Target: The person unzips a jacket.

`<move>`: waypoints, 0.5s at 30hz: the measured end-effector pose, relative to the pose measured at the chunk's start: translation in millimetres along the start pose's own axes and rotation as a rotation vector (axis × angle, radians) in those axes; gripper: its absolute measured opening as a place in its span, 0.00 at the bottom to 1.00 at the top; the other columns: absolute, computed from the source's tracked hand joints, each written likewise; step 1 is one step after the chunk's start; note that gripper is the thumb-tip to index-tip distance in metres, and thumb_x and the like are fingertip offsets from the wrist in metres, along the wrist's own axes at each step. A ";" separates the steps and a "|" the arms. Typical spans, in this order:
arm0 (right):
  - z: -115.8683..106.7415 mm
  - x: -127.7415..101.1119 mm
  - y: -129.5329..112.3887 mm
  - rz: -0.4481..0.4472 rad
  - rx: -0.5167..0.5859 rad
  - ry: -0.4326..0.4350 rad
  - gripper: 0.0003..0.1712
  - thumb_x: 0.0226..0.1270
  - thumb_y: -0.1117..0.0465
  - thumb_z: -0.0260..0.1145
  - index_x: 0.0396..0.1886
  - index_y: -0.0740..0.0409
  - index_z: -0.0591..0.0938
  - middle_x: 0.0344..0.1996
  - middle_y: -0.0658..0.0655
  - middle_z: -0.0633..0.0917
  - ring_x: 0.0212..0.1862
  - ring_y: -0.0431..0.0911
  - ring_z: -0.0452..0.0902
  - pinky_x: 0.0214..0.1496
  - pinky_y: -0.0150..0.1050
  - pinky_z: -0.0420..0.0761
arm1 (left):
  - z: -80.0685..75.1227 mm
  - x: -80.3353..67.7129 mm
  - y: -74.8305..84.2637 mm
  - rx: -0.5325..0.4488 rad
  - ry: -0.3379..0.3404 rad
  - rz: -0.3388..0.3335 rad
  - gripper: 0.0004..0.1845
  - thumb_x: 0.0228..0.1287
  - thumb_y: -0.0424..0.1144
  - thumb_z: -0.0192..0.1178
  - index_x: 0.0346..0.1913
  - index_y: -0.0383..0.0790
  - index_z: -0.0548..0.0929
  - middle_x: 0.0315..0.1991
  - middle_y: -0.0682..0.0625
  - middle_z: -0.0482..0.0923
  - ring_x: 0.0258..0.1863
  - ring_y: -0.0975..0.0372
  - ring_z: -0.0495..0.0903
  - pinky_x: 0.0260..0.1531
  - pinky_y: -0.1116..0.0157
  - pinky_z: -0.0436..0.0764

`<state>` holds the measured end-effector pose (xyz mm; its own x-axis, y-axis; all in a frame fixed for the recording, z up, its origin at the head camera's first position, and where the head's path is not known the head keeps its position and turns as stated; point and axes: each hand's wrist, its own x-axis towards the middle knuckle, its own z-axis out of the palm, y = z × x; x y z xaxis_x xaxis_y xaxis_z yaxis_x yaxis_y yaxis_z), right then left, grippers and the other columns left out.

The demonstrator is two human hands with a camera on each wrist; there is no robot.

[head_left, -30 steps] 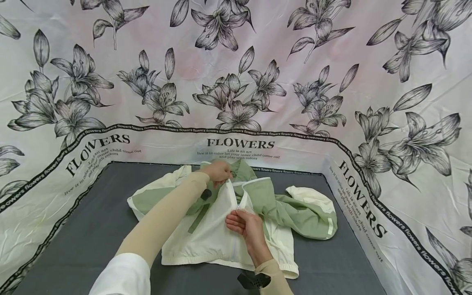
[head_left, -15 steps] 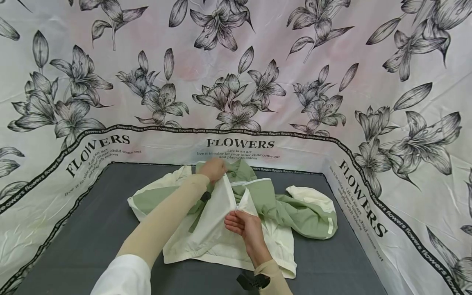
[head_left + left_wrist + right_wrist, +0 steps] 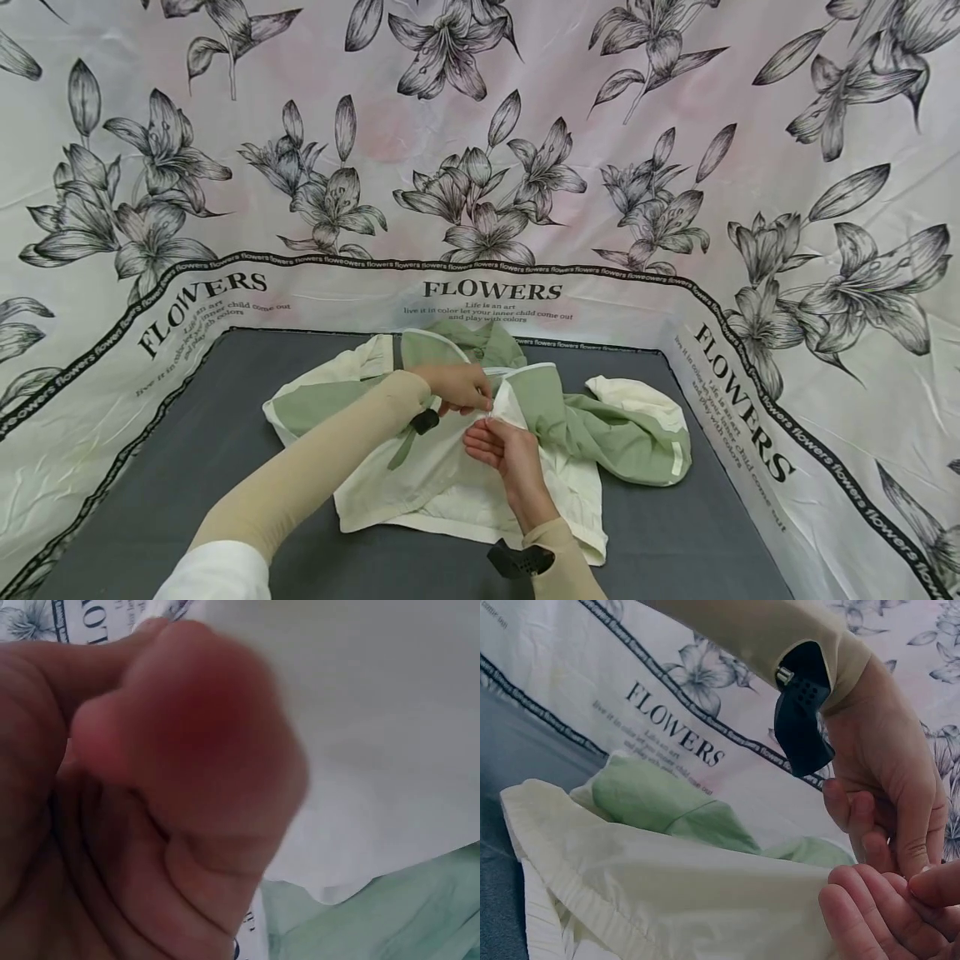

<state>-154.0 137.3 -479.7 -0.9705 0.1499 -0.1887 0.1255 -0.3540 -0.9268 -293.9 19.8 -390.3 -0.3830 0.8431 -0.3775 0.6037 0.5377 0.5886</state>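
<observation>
A cream-and-sage-green jacket (image 3: 420, 492) with a white front zip lies spread out, its collar end away from me and its elasticated hem nearest. My left hand (image 3: 456, 386) reaches over from the left, thumb and fingertips meeting at the zip edge mid-front. Just below it, my right hand (image 3: 512, 458) pinches the jacket front between thumb and forefinger, the other fingers loosely curled. Both sets of fingertips are close together in the right wrist view, where the cream body (image 3: 705, 885) stretches away to the left. The zip pull is hidden behind the fingers.
The jacket lies on a dark grey table cover (image 3: 172, 492). Around the far side and both flanks hangs a white flower-printed cloth (image 3: 480, 208) with lettering. One green sleeve (image 3: 630, 437) with a cream part is bunched at the right; the other sleeve (image 3: 322, 404) lies left.
My left hand has come down and right from the raised collar-side front edge to beside my right hand. The lifted left front panel has dropped flatter. My right hand has barely moved.
</observation>
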 end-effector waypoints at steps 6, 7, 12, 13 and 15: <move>2.1 0.9 -1.0 0.017 0.000 0.018 0.21 0.76 0.59 0.58 0.53 0.76 0.80 0.32 0.54 0.91 0.37 0.43 0.91 0.45 0.38 0.89 | 6.7 3.6 -1.9 0.021 0.033 -0.002 0.16 0.78 0.38 0.53 0.31 0.34 0.82 0.14 0.55 0.68 0.10 0.67 0.64 0.19 0.52 0.82; 2.3 1.1 -0.8 0.018 0.004 0.023 0.21 0.76 0.59 0.58 0.53 0.76 0.80 0.32 0.54 0.91 0.37 0.43 0.91 0.44 0.38 0.89 | 6.8 4.2 -2.6 0.024 0.047 0.000 0.15 0.78 0.37 0.53 0.31 0.36 0.82 0.14 0.55 0.68 0.10 0.67 0.65 0.21 0.49 0.83; 2.8 1.6 0.1 0.013 0.012 0.032 0.20 0.77 0.60 0.58 0.52 0.76 0.80 0.31 0.54 0.91 0.36 0.42 0.91 0.44 0.38 0.89 | 4.7 6.7 -6.7 0.043 0.115 0.006 0.14 0.78 0.36 0.53 0.31 0.42 0.83 0.15 0.56 0.68 0.08 0.66 0.65 0.22 0.47 0.83; 2.8 1.5 0.4 0.015 0.015 0.034 0.20 0.77 0.61 0.57 0.52 0.76 0.80 0.31 0.54 0.91 0.36 0.42 0.91 0.43 0.38 0.89 | 4.2 7.1 -7.6 0.047 0.123 0.009 0.14 0.78 0.36 0.53 0.30 0.42 0.82 0.15 0.56 0.68 0.07 0.66 0.65 0.20 0.49 0.82; 2.8 1.5 1.1 0.016 0.018 0.036 0.19 0.77 0.61 0.57 0.52 0.76 0.80 0.31 0.54 0.91 0.36 0.42 0.91 0.43 0.38 0.89 | 3.1 8.0 -9.6 0.054 0.142 0.015 0.15 0.78 0.36 0.53 0.31 0.40 0.83 0.16 0.55 0.69 0.06 0.66 0.66 0.16 0.54 0.81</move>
<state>-156.0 134.5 -480.0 -0.9603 0.1775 -0.2152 0.1366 -0.3732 -0.9176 -300.6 21.4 -401.2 -0.4659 0.8451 -0.2620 0.6454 0.5272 0.5527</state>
